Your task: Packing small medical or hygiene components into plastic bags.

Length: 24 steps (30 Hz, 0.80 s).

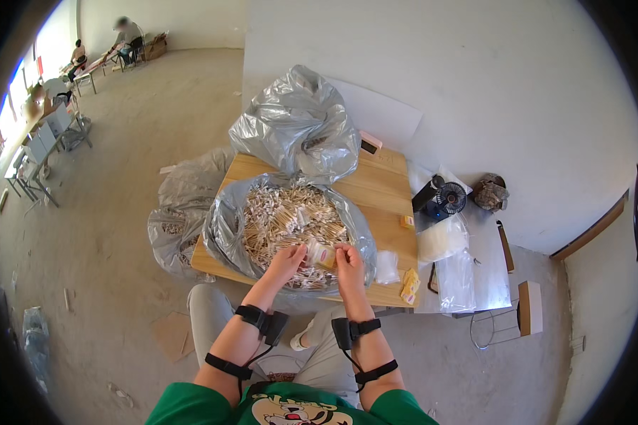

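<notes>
Between my two hands is a small clear plastic bag (321,256) with a yellow and white label. My left hand (288,263) pinches its left side and my right hand (349,265) grips its right side; both are closed on it. Just beneath them lies a heap of cotton swabs (283,219) with wooden sticks, inside an open grey plastic sack (224,237). To the right of my right hand, a stack of clear plastic bags (387,268) and some yellow cards (410,286) rest on the wooden table (383,191).
A big silver-grey sack (290,117) stands at the table's far side, and more sacks (174,230) sit on the floor to the left. A side table (489,265) on the right bears plastic bags and a black fan (451,197). Several people sit at tables far left.
</notes>
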Each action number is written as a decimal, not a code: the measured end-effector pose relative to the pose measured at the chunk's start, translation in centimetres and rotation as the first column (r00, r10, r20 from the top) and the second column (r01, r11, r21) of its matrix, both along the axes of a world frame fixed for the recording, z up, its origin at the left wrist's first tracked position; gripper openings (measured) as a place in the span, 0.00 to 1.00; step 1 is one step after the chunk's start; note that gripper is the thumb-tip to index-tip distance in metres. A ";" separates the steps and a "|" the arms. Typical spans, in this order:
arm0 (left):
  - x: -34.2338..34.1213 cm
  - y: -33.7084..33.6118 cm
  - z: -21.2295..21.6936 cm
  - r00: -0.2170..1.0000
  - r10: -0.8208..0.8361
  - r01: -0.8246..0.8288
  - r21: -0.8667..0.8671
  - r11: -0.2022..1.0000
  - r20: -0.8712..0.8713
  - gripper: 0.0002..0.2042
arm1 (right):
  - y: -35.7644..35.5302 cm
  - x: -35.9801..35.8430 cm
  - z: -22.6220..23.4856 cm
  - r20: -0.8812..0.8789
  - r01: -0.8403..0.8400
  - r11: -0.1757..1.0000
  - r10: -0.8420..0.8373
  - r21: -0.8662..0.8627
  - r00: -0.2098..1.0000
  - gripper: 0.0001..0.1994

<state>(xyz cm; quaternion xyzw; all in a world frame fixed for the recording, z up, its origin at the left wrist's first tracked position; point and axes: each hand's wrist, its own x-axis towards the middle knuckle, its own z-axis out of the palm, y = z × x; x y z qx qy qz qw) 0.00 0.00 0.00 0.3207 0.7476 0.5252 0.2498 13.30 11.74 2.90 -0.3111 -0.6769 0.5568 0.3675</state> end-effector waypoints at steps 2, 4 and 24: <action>1.2 -0.9 3.7 0.865 -0.086 0.006 0.162 0.987 0.494 0.12 | -0.6 0.1 1.8 0.105 -0.111 0.985 0.098 0.131 0.990 0.06; 1.6 -2.3 4.6 0.939 -0.079 0.041 0.118 0.992 0.334 0.12 | -1.4 0.4 1.8 0.106 -0.120 0.984 0.106 0.135 0.989 0.06; 6.0 -3.9 4.1 0.916 -0.023 -0.086 0.252 0.964 0.401 0.07 | -8.0 3.0 3.1 0.109 -0.191 0.901 0.161 0.390 0.981 0.10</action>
